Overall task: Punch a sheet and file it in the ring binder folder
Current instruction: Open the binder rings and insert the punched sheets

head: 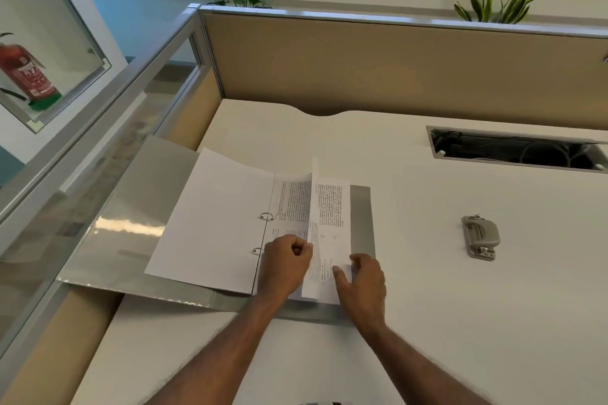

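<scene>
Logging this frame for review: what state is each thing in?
ring binder: open, flat on desk.
rings: look closed.
sheet: lifted upright, pinched at its edge.
left hand: pinching the sheet.
right hand: relaxed, resting on right page.
hole punch: idle, apart from both hands.

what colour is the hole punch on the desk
Grey, with metal parts. The hole punch shows best in the head view, right of the binder.

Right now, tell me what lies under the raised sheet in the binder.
Printed pages show beneath the raised sheet, which the left hand pinches; the right hand rests on them. Anything below those pages in the binder is hidden.
</scene>
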The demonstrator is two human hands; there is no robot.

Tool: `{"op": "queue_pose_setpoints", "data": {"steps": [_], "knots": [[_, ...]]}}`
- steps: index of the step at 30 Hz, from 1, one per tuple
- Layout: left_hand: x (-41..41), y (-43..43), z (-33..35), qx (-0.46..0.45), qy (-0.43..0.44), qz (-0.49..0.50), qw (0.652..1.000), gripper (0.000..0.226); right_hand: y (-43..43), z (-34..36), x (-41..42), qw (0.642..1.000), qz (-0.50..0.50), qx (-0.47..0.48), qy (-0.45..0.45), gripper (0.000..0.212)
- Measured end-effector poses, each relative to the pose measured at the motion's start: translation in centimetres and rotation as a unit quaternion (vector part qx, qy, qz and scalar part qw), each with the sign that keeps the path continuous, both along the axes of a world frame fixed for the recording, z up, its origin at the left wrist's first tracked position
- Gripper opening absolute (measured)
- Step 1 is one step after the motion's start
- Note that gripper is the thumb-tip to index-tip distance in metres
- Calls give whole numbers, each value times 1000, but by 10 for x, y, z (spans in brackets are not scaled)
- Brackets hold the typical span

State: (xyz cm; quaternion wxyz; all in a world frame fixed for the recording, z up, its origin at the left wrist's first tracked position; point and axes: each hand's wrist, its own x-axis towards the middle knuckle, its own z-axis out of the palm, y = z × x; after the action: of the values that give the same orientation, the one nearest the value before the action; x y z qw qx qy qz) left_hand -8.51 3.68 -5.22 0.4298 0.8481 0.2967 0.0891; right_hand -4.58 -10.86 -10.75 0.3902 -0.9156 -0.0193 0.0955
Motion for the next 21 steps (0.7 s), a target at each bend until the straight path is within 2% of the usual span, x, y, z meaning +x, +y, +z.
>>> {"op": "queue_pose_setpoints", "data": {"steps": [3,7,15,18,21], "knots": [[-8,26,12,37,-5,17,999,14,0,-4,5,998,12,-52,28,58],[-24,72,32,96,0,68,993,17,2,-6,2,994,45,-104,7,61],[-56,147,46,202,47,133,969,19,7,-3,0,995,31,-84,30,59],[-64,159,47,232,62,142,960,19,8,-3,3,996,17,-66,54,68],[-69,168,49,265,82,135,951,20,8,-2,9,993,24,-91,72,76]]}}
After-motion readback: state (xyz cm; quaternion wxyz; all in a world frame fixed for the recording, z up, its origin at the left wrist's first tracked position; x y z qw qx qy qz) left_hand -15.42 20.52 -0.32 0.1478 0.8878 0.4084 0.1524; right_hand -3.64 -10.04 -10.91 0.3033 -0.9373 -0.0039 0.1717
